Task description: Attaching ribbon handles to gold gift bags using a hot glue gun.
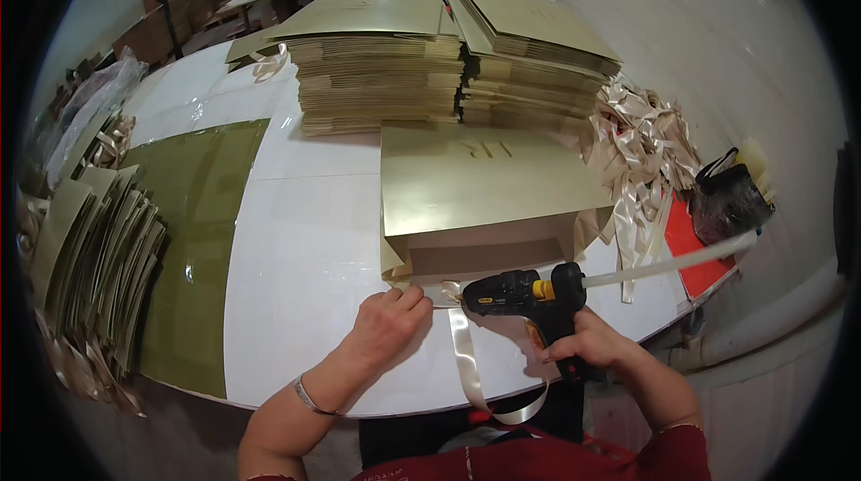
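My right hand point(584, 344) is closed around the handle of a black hot glue gun point(514, 294), which has a long translucent glue stick in its back. The nozzle points left and meets a cream satin ribbon point(463, 339) at the near edge of an open gold paper bag point(484, 185). The bag lies flat-sided on the white table with its mouth towards me. At that mouth, my left hand point(393, 319) pinches the near edge, just left of the ribbon. The ribbon's loop hangs over the table's front edge. My left fingertips partly hide what they grip.
Tall stacks of gold paper bags point(380, 77) stand behind the bag. Loose satin ribbons point(646, 131) and a black container point(730, 205) lie to the right, by the wall. More bags with ribbons point(101, 265) stand at the left, beside an olive sheet point(195, 245).
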A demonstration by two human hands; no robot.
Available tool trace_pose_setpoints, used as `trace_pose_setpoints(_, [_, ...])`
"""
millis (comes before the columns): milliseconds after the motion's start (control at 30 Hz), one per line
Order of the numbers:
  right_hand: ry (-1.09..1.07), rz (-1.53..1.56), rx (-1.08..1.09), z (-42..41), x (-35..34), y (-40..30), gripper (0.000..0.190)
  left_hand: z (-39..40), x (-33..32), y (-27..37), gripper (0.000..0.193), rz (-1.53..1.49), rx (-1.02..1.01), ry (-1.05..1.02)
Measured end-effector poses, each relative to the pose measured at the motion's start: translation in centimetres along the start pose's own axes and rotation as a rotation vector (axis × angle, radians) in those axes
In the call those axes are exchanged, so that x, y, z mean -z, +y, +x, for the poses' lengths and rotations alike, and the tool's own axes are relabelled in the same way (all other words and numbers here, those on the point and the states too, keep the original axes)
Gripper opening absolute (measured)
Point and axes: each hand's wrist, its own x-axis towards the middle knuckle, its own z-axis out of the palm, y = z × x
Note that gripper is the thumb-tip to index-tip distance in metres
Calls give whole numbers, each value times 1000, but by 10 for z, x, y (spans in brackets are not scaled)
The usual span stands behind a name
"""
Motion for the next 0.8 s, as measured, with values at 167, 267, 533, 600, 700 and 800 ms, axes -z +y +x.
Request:
trace_pose_setpoints(167, [-81,126,78,10,5,-2,43,-5,-2,-3,16,-41,-28,-3])
trace_pose_setpoints(267, [-61,93,26,12,-6,-3,44,-2,1,2,15,-31,-15,14])
trace_pose_setpoints(533, [-93,166,-39,3,10,-10,44,-6,3,-4,13,-25,-16,-17])
trace_pose_setpoints(600, [-102,259,23,5,6,-4,46,-4,6,-3,14,-37,-22,-23])
trace_pose_setpoints(700, [-91,369,138,18,-11,4,51,-5,4,3,14,-28,-17,-26])
trace_pose_setpoints(800, [-131,525,143,35,-35,11,47,-5,0,6,14,-43,-35,-4])
